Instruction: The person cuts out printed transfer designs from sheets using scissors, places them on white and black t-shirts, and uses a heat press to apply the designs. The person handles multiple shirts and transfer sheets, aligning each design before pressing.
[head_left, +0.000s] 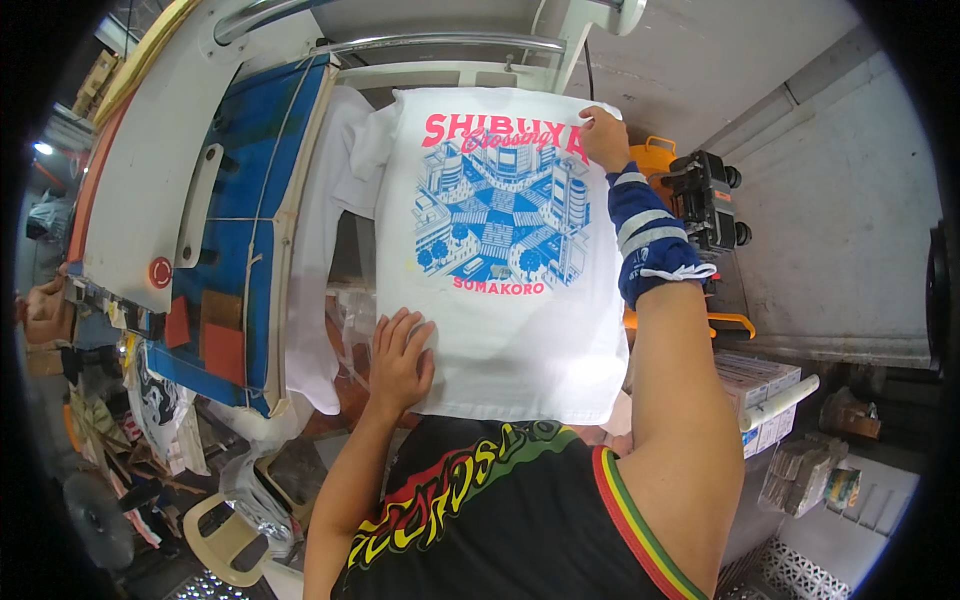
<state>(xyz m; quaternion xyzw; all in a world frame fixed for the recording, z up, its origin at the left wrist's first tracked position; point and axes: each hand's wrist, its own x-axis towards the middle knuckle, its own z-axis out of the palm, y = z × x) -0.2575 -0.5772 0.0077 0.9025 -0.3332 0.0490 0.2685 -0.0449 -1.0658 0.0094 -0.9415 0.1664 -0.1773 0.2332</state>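
Note:
A white T-shirt (510, 352) lies spread over the flat bed of what looks like a heat press. Its print (502, 217) shows a blue street crossing with pink lettering above and below. My left hand (403, 361) rests palm down on the shirt's lower left edge, fingers slightly apart. At the print's upper right corner is my right hand (606, 137), its fingers bent against the cloth. Whether they pinch anything is hard to see. A navy wrap with white stripes (651, 229) covers my right forearm. One white sleeve (352, 150) hangs off the bed's left side.
Left stands a blue press section (259, 202) with a red push button (160, 272) on the white housing. Another person's hand (49, 309) is at the far left. Orange-and-black equipment (705, 202) and stacked boxes (757, 382) stand right; a beige chair (225, 536) is lower left.

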